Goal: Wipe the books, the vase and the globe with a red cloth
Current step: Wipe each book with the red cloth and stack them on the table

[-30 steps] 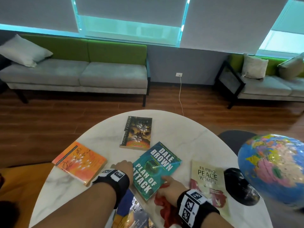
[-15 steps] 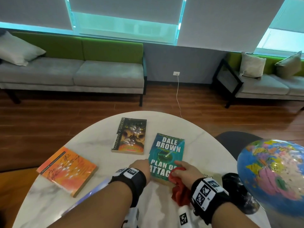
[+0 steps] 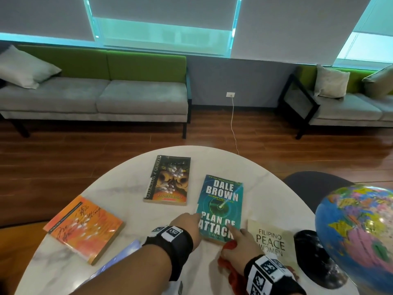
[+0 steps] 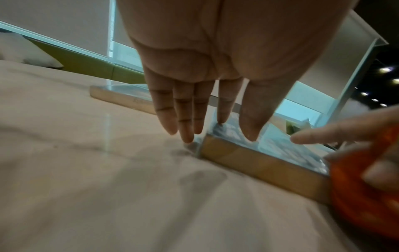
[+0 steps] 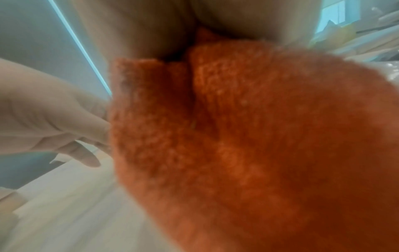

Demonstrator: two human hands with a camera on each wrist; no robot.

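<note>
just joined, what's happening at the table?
A person is dusting books on a round table. The left hand, fingers straight, steadies the near corner of the teal Dale Brown book. The right hand holds a bunched red cloth at its near edge. The globe stands untouched at the right.

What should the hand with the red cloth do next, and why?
Probably slide the red cloth up across the teal book. The right hand grips it at the book's near edge, and the left hand steadies the corner with straight fingers.

Black wristbands (image 3: 170, 238); white coded tags
</note>
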